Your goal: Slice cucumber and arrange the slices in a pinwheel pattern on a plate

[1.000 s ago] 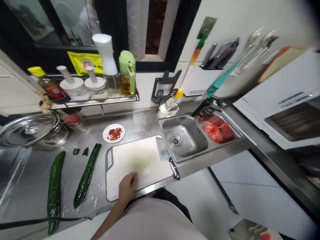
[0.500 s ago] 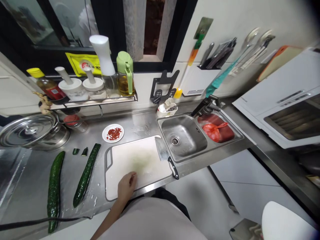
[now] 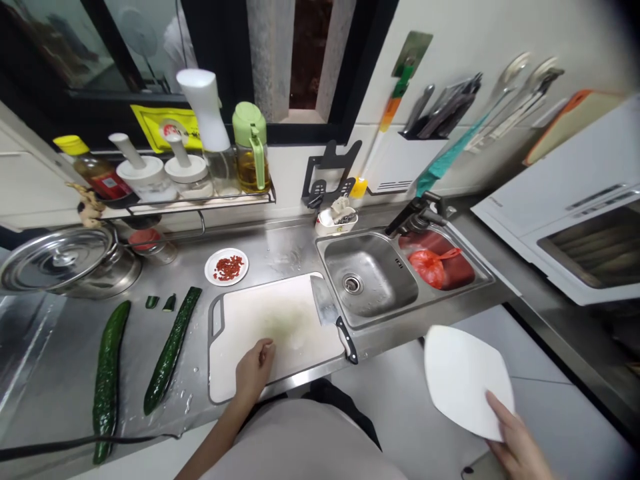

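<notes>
My right hand (image 3: 520, 441) grips the edge of a white squarish plate (image 3: 467, 380), held over the floor to the right of the counter edge. My left hand (image 3: 256, 368) rests on the near edge of the white cutting board (image 3: 235, 353), fingers loosely curled in and nothing seen in them. A pale green wet smear marks the board's middle. Across the board's right end lies a kitchen knife (image 3: 327, 303), its black handle towards me. To the left of the board lie a cucumber (image 3: 170, 360) with a cut end, a longer whole cucumber (image 3: 109, 380) and two cut-off cucumber ends (image 3: 169, 303).
Behind the board sits a small plate (image 3: 213, 270) of chopped red bits. A double sink (image 3: 370, 293) holds a red plastic bag (image 3: 426, 268) in its right basin. A lidded steel pot (image 3: 100, 270) stands far left, under a seasoning rack (image 3: 200, 202). A black cable crosses the front left.
The white plate has moved left and up into fuller view, and my right hand now shows holding it. My left hand stays on the cutting board.
</notes>
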A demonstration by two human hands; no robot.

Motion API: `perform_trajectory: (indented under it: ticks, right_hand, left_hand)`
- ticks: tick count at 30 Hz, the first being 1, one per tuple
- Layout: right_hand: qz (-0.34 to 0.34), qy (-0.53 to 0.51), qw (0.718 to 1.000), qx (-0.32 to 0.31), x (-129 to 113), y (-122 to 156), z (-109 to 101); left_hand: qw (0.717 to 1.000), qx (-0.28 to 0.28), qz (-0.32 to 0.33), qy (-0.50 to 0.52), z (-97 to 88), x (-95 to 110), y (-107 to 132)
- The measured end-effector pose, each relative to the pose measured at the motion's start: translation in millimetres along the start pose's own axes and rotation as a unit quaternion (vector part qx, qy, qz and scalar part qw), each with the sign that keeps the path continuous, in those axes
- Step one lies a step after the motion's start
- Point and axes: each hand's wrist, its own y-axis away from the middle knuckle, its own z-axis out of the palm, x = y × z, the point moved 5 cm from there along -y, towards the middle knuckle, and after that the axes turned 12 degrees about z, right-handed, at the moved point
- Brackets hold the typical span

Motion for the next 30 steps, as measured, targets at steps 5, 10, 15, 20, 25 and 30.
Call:
perform_trajectory:
  ticks: [5,10,15,20,25,30]
  right_hand:
    - [0.046,-0.063,0.981,-0.178,-19,0,121]
    - [0.003,-0.05,0.956,-0.29,-40,32,247]
    - [-0.016,-0.045,0.926,-0.375,-41,64,344]
    - [-0.065,0.004,0.92,-0.387,-41,75,406]
    - [-0.225,0.186,0.898,-0.329,-58,70,444]
    - [-0.365,0.347,0.806,-0.31,-73,70,473]
  left_hand:
    - [0.987,-0.034,-0.006,0.155,18.0,33,-36]
    - [0.931,-0.071,-0.038,0.356,39.9,66,-71]
    - [0.91,-0.015,-0.072,0.408,32.7,64,-98]
    - [0.9,0.079,-0.095,0.419,14.0,38,-128]
    - [0.889,0.116,-0.103,0.43,-1.3,8,-158]
    - [0.891,0.123,-0.119,0.421,-10.6,-20,-183]
